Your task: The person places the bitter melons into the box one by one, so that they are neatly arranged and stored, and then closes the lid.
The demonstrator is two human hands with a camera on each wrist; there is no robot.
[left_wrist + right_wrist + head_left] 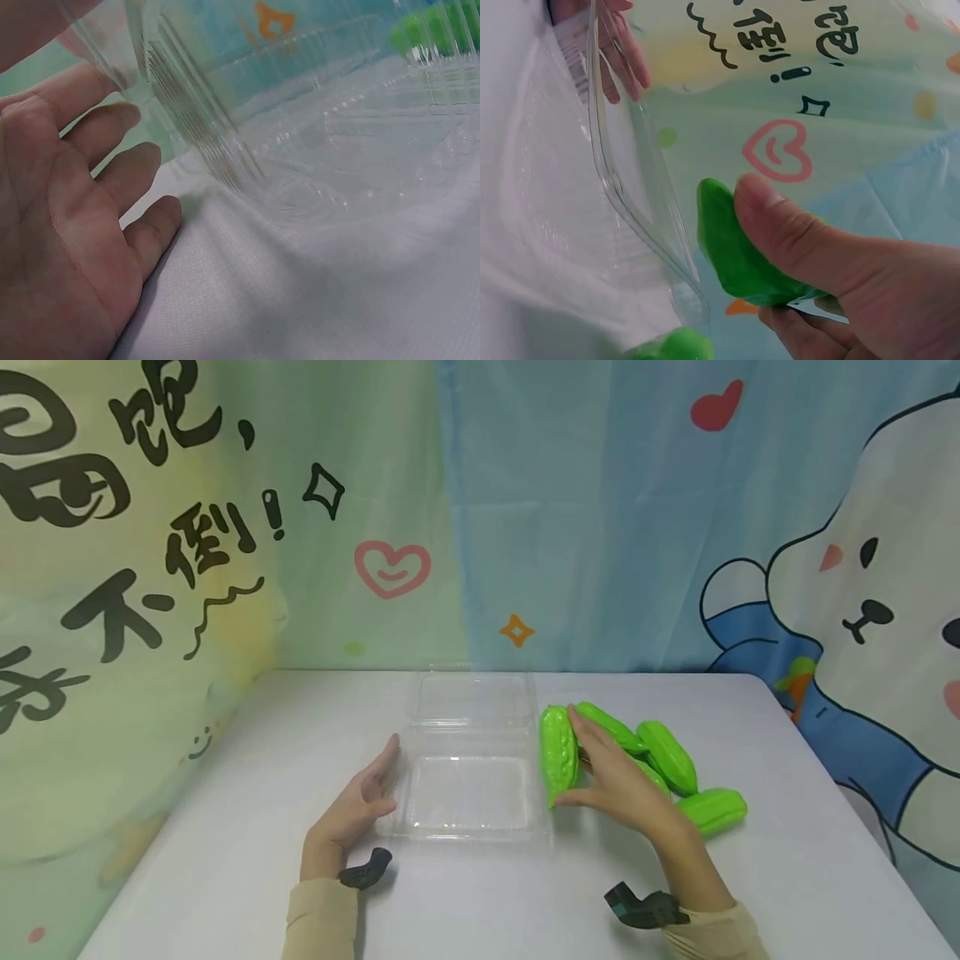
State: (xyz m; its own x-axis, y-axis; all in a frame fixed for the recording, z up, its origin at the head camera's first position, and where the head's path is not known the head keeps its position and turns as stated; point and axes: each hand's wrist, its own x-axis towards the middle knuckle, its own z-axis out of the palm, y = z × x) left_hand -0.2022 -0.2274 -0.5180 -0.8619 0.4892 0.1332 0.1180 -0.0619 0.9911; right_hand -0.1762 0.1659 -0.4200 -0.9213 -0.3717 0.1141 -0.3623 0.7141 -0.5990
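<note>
A clear plastic clamshell box (471,793) lies opened out on the table, its lid (472,700) folded back behind the base. At the base's left edge stands my left hand (356,806), fingers loosely extended and nothing gripped; its palm faces the box wall (199,112) in the left wrist view. With thumb and fingers my right hand (615,777) holds a glossy green cucumber-like piece (558,747) close by the box's right edge. The right wrist view shows the thumb pressed on this green piece (739,251), beside the clear rim.
Several more green cucumber-like pieces (667,756) lie to the right, one of them (712,812) by the right forearm. The white table (247,827) ends at the back against a printed curtain (585,527). Dark wrist devices (645,907) sit at both sleeves.
</note>
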